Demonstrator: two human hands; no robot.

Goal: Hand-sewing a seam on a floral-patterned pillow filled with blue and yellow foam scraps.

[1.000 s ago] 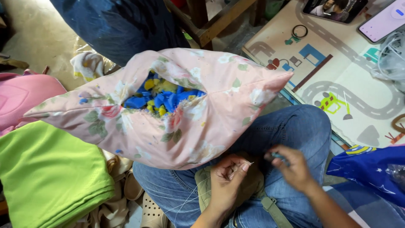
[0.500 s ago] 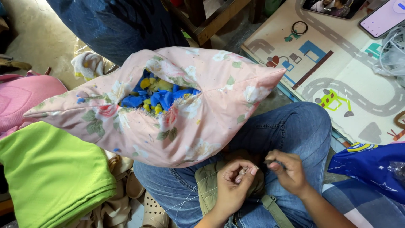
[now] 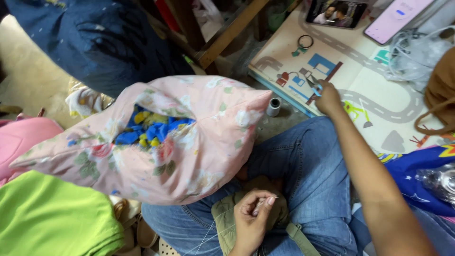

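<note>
A pink floral pillow [image 3: 189,142] rests on my jeans-clad lap, and an open seam in it shows blue and yellow stuffing [image 3: 151,130]. Low over my lap, my left hand [image 3: 251,220] pinches a needle with pale thread [image 3: 208,234] trailing down from it. My right hand [image 3: 328,98] is stretched out to the road-patterned play mat [image 3: 379,85], closed on small blue-handled scissors [image 3: 313,85]. An olive pouch [image 3: 227,215] lies on my lap under the left hand.
A white thread spool [image 3: 273,106] stands by the mat's edge. Two phones [image 3: 336,12] [image 3: 395,19], a key ring [image 3: 302,45], a clear plastic bag [image 3: 417,52] and a brown bag [image 3: 441,95] sit on the mat. Green cloth [image 3: 52,218], a pink item [image 3: 23,137] and dark blue fabric [image 3: 95,38] lie on the left.
My right hand left my lap, where it worked beside the left hand, and reached up to the mat, closing on the scissors. The left hand stayed in place.
</note>
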